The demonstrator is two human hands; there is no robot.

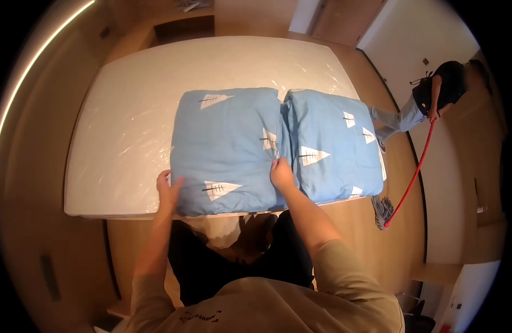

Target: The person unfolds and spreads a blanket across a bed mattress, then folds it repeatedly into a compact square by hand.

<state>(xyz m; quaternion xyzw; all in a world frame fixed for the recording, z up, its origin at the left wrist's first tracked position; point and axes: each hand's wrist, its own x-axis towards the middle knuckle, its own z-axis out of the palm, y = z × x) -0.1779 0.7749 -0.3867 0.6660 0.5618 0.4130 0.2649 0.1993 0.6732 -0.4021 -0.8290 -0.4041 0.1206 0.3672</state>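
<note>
Right fingers [277, 163] pinch blue bedding [228, 139] on a mattress [128, 122]; left fingers [164, 177] are at the bedding's left edge.

Khaki Above, Black Below

The person wears a khaki T-shirt [278, 308], its cloth plain except for small dark lettering [200, 316] between corner-shaped marks toward seven o'clock. The left sleeve [150, 291], at seven, and the right sleeve [350, 272], nearer five, are short. Black legwear [195, 272] shows around six. The left hand [168, 191] and right hand [282, 175] are bare.

Red-handled mop [382, 212] on wooden floor [397, 247]
</note>
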